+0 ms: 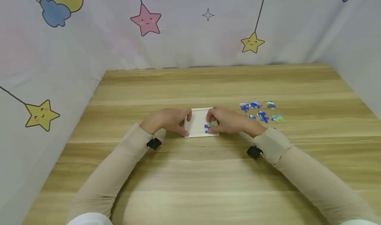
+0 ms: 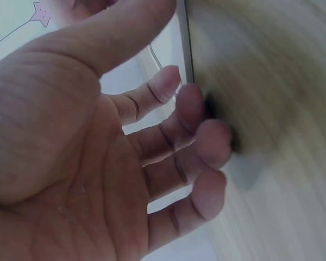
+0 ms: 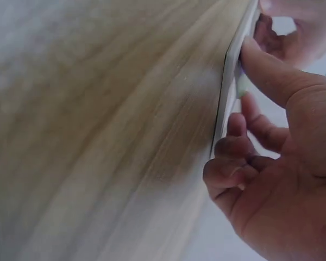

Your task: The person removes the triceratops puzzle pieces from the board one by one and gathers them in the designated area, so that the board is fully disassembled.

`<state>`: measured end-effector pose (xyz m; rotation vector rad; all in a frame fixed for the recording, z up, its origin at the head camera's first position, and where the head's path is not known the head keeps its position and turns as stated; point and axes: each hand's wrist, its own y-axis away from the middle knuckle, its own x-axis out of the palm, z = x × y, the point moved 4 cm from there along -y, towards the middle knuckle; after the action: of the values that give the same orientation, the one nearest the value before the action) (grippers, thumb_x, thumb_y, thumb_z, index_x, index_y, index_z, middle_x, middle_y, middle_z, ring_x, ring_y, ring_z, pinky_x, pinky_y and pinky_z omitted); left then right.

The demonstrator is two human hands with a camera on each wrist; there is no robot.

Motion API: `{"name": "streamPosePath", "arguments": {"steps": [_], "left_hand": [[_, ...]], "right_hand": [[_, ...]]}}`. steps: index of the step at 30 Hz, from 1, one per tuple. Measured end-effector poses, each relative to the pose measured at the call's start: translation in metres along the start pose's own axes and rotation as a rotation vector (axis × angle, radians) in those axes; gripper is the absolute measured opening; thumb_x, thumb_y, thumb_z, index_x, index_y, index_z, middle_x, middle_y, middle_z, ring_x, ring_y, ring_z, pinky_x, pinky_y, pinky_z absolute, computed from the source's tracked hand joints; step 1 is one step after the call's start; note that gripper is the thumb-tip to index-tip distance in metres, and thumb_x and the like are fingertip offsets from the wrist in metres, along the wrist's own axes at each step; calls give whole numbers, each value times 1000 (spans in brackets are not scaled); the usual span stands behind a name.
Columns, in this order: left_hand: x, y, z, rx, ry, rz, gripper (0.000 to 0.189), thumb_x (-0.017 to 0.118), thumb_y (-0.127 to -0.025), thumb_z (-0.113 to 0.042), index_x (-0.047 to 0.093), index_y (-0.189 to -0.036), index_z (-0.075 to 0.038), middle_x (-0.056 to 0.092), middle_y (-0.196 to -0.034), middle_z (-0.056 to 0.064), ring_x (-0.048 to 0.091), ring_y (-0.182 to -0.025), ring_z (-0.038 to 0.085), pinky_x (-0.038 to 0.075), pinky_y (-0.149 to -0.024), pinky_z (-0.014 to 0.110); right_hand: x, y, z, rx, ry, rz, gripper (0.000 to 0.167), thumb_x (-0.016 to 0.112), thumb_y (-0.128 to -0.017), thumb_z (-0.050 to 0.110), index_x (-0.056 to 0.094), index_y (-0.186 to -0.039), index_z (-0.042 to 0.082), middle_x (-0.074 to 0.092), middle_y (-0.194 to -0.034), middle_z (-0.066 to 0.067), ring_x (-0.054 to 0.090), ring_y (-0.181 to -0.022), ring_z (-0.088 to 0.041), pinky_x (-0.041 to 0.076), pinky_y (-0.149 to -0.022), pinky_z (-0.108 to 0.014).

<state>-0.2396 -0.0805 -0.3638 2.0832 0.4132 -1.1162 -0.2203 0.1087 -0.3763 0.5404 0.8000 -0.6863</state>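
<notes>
A shallow white puzzle tray lies on the wooden table. At its left edge, my left hand grips it, thumb at the near left corner and forefinger higher up the rim. In the left wrist view its other fingers curl loosely beside the tray's edge. My right hand is over the tray's right side, thumb and forefinger around a blue and green puzzle piece near the lower right corner. The fingers partly cover that piece. In the right wrist view the right thumb rests at the tray's edge.
Several loose puzzle pieces, blue, green and purple, lie right of the tray, some close behind the right wrist. The wooden tabletop reaches back to a pale curtain printed with stars and clouds. Curtains also border the left and right sides.
</notes>
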Motion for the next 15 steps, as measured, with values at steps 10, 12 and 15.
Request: {"name": "streamPosePath", "arguments": {"steps": [10, 12, 15], "left_hand": [[15, 5, 15, 66, 162, 5, 49, 84, -82, -37, 46, -104, -17, 41, -71, -2, 40, -66, 13, 34, -64, 28], [16, 9, 16, 66, 166, 2, 49, 84, -81, -37, 46, -104, -17, 40, -71, -2, 40, -65, 13, 34, -64, 29], [16, 16, 18, 49, 168, -1, 49, 84, -81, -37, 46, -104, -17, 41, -70, -2, 40, -65, 13, 34, -63, 29]], "right_hand": [[-37, 53, -28, -2, -119, -111, 8, 65, -98, 10, 60, -102, 7, 64, -88, -1, 60, -80, -17, 51, -71, -30], [-49, 77, -42, 40, -113, -142, 9, 65, -98, 10, 61, -104, 6, 65, -89, -2, 61, -80, -17, 51, -70, -29], [-61, 113, -64, 97, -111, -162, 10, 65, -99, 11, 62, -106, 5, 66, -91, -1, 62, -81, -15, 51, -70, -27]]}}
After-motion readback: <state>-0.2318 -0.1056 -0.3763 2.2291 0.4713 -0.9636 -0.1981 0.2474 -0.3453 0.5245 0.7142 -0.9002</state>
